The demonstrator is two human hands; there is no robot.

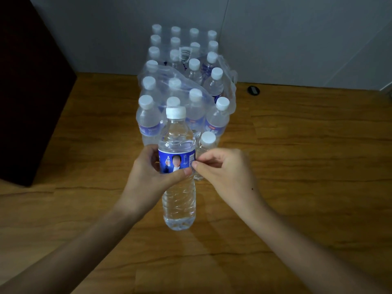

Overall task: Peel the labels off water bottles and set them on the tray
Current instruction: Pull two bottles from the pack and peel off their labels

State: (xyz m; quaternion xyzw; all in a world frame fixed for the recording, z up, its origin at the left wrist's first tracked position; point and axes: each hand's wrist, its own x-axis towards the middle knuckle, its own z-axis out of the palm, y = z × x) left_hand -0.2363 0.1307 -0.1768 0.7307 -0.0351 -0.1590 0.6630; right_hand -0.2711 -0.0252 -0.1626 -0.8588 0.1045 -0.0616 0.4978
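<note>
A clear water bottle with a white cap stands upright at the centre, above the wooden floor. Its blue label wraps the middle. My left hand grips the bottle around the label, thumb across the label's lower edge. My right hand pinches the label's right edge with thumb and forefinger. Just behind my right hand stands a smaller bottle without a label. No tray is in view.
A torn shrink-wrapped pack of several white-capped, blue-labelled bottles runs back to the grey wall. A dark cabinet fills the left. A small black round object lies on the floor at the right.
</note>
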